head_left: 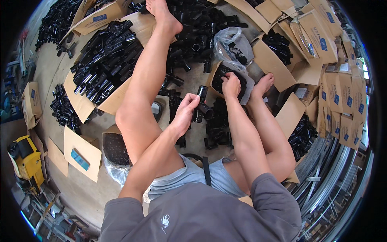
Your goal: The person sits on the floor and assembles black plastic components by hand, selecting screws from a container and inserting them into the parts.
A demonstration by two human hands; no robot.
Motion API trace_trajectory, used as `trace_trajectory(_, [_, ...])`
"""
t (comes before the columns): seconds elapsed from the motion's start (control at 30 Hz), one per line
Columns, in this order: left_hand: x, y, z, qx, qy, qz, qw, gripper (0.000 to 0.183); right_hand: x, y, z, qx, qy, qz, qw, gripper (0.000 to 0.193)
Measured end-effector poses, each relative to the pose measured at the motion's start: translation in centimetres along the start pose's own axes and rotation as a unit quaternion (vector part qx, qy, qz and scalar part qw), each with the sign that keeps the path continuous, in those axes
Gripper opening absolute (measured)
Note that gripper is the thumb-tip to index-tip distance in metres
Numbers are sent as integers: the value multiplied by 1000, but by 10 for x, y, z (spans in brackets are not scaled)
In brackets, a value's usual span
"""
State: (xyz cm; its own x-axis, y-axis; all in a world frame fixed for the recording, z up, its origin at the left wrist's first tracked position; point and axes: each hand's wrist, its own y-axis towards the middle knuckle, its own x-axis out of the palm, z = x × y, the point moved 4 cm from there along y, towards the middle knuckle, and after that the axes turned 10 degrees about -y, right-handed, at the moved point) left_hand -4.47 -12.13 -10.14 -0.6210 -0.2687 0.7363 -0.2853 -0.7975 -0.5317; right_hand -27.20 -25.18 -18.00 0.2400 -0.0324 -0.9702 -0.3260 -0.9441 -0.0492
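Note:
My left hand (186, 112) is closed around a shiny black pipe fitting (202, 92), a short tube with a branch, held up between my legs. My right hand (231, 85) is over a small open carton lined with clear plastic (246, 89). Its fingers are bent and pressed together at small dark parts (219, 76) inside; whatever they pinch is too small to make out. More black fittings (217, 125) lie on the floor below the two hands.
An opened carton heaped with black fittings (107, 60) stands left of my leg. A clear plastic bag (231, 40) lies beyond the small carton. Stacked cartons (342, 92) and metal profiles (334, 173) line the right side. A yellow machine (30, 157) is at far left.

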Motion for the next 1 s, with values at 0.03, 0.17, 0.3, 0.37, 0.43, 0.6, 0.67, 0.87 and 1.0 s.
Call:
trace_trajectory(0.03, [1, 1, 1, 22, 28, 4, 999, 19, 3, 2, 2, 0, 1, -1, 1000, 21])
trace_trajectory(0.17, [1, 2, 3, 69, 50, -7, 996, 17, 6, 6, 13, 84, 40, -34, 995, 21])
trace_trajectory(0.3, [-9, 8, 3, 110, 93, 14, 989, 16, -29, -11, -4, 63, 89, 12, 994, 22])
trace_trajectory(0.37, [-7, 9, 6, 133, 132, 39, 982, 16, -52, -34, -14, 49, 228, -4, 972, 19])
trace_trajectory(0.43, [-3, 11, 9, 154, 140, 48, 977, 17, -68, -66, -30, 101, 485, -73, 866, 16])
trace_trajectory(0.6, [-13, 11, 12, 174, 153, 62, 971, 17, -89, -120, -61, 136, 632, -195, 738, 18])
trace_trajectory(0.67, [-11, 8, 14, 195, 168, 65, 964, 18, -101, -131, -64, 63, 525, -161, 833, 24])
trace_trajectory(0.87, [-2, 6, 11, 225, 201, 37, 953, 18, -126, -142, -72, -28, 372, -102, 922, 23])
trace_trajectory(1.0, [-4, 4, 6, 209, 213, 37, 954, 18, -119, -144, -77, -10, 351, -118, 929, 20])
